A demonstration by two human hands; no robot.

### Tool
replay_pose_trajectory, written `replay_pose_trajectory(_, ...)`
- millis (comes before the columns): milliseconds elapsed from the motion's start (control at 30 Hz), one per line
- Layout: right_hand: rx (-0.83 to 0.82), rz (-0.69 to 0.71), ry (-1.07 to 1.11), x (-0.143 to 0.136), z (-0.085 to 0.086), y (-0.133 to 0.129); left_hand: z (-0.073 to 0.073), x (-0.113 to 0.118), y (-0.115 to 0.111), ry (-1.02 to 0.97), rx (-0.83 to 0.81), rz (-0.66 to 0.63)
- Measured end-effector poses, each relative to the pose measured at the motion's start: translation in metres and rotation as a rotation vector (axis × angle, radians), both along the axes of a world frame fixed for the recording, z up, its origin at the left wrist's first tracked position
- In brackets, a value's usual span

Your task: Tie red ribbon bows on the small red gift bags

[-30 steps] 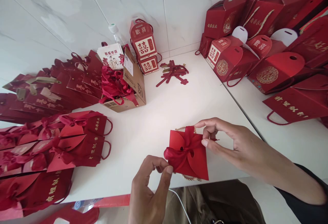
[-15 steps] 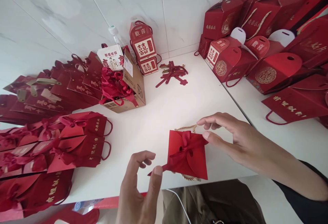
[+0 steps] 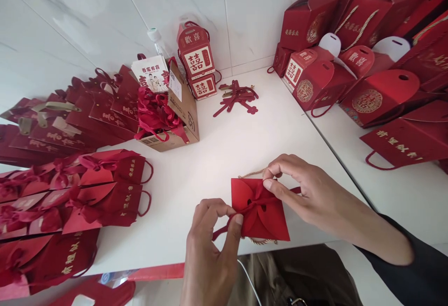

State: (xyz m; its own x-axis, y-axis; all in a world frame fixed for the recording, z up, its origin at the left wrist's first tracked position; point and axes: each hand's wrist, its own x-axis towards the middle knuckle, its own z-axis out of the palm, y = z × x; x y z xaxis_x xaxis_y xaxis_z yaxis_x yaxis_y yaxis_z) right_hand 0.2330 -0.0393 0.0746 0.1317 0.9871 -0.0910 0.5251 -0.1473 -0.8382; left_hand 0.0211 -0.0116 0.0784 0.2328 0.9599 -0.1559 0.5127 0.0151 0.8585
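Note:
A red gift box stands near the table's front edge, its flaps folded over the top and twisted gold cord handles at its back and front. Across its top lies a dark red ribbon tied in a bow. My left hand pinches the bow's left side between thumb and forefinger, with a ribbon tail hanging below. On the other side, my right hand pinches the bow's upper right part, and a tail sticks out under its fingers.
Left of me sit rows of bow-tied red boxes with folded red bags behind. A cardboard box holds red ribbons and cards. Loose red straps lie near the wall. Many red boxes crowd the right side.
Both hands have moved in to the bow and closed on it, one at each side; before, their fingers were apart. The bow's loops are now pulled up between the fingers.

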Motion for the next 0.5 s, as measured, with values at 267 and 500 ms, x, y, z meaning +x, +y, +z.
replay_pose_trajectory(267,-0.042,0.006,-0.057,0.002,-0.004,-0.002,-0.002,-0.002,-0.002,-0.055,-0.031,-0.002)
replay_pose_trajectory(500,-0.047,-0.047,-0.003,0.007,0.000,-0.009,-0.004,-0.012,-0.005,-0.056,-0.049,0.051)
